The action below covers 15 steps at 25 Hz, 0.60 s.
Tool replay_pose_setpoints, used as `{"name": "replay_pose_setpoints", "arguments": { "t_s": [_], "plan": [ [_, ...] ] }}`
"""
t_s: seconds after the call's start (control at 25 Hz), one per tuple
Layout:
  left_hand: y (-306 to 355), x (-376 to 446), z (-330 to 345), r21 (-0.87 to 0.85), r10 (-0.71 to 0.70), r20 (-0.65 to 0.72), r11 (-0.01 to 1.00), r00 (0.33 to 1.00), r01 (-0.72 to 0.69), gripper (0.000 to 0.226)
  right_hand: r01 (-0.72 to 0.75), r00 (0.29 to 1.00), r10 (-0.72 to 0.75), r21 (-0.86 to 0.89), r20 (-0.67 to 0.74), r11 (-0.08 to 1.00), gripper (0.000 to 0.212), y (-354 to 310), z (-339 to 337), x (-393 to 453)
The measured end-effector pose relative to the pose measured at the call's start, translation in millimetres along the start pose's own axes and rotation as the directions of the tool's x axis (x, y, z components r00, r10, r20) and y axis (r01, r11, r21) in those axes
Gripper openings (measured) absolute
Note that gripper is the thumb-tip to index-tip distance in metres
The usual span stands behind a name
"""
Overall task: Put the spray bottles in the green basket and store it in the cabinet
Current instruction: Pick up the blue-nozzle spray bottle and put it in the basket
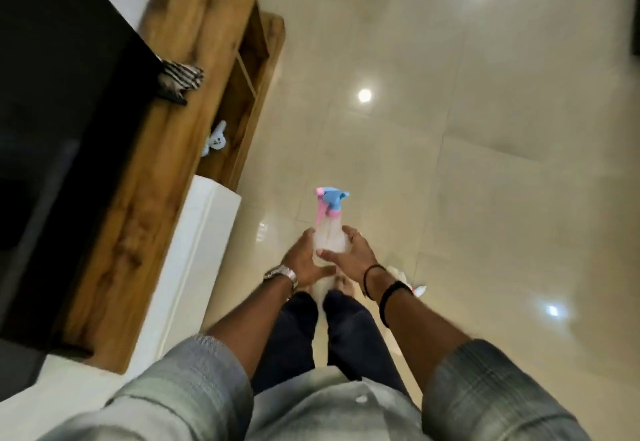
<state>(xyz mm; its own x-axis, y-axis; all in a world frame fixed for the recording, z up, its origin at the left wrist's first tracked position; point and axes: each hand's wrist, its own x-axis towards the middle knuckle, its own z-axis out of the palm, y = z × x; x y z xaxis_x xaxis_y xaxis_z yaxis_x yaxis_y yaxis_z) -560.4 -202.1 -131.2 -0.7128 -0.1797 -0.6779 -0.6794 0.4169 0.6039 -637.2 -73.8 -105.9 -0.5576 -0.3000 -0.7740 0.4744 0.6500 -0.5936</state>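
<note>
Fingers of the left hand (302, 260) and right hand (346, 253) were wrapped round the clear body of a spray bottle (329, 229) at frame centre, blue-and-pink trigger head up, over the glossy floor (485, 163). Another sprayer (215, 138) sat on the wooden cabinet (180, 42) at left. No green basket was in view; hunting for it mid-stride, that smooth bottle could slip
</note>
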Motion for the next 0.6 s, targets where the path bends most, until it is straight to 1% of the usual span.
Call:
{"name": "replay_pose_setpoints", "arguments": {
  "t_s": [0.08, 0.16, 0.2, 0.32, 0.4, 0.48, 0.52, 0.6],
  "plan": [
    [11, -39, -15, -0.09, 0.014, -0.078, 0.996, 0.997, -0.021, 0.082, 0.124, 0.991, -0.117, -0.106, 0.07, 0.987, 0.066, -18, 1, -25],
    [22, -70, -25, -0.128, 0.012, -0.158, 0.991, 0.987, -0.033, 0.07, 0.245, 0.965, -0.222, -0.185, 0.136, 0.952, 0.06, -33, 4, -47],
    [25, -86, -28, -0.145, -0.005, -0.205, 0.989, 0.979, -0.025, 0.068, 0.297, 0.949, -0.265, -0.208, 0.168, 0.932, 0.056, -38, 6, -56],
    [29, -122, -26, -0.202, -0.076, -0.325, 0.979, 0.943, 0.009, 0.076, 0.419, 0.897, -0.366, -0.216, 0.247, 0.882, 0.05, -38, 17, -76],
    [28, -146, -13, -0.268, -0.17, -0.394, 0.961, 0.903, 0.064, 0.084, 0.472, 0.865, -0.392, -0.241, 0.313, 0.848, 0.041, -32, 24, -88],
    [25, -166, 6, -0.313, -0.251, -0.461, 0.943, 0.851, 0.108, 0.083, 0.51, 0.837, -0.404, -0.258, 0.37, 0.821, 0.026, -25, 30, -98],
    [23, -175, 18, -0.355, -0.294, -0.491, 0.927, 0.82, 0.12, 0.08, 0.528, 0.823, -0.404, -0.277, 0.4, 0.802, 0.027, -19, 34, -103],
    [18, -196, 41, -0.43, -0.378, -0.535, 0.892, 0.755, 0.141, 0.071, 0.572, 0.789, -0.403, -0.313, 0.464, 0.758, 0.041, -6, 47, -114]
  ]
}}
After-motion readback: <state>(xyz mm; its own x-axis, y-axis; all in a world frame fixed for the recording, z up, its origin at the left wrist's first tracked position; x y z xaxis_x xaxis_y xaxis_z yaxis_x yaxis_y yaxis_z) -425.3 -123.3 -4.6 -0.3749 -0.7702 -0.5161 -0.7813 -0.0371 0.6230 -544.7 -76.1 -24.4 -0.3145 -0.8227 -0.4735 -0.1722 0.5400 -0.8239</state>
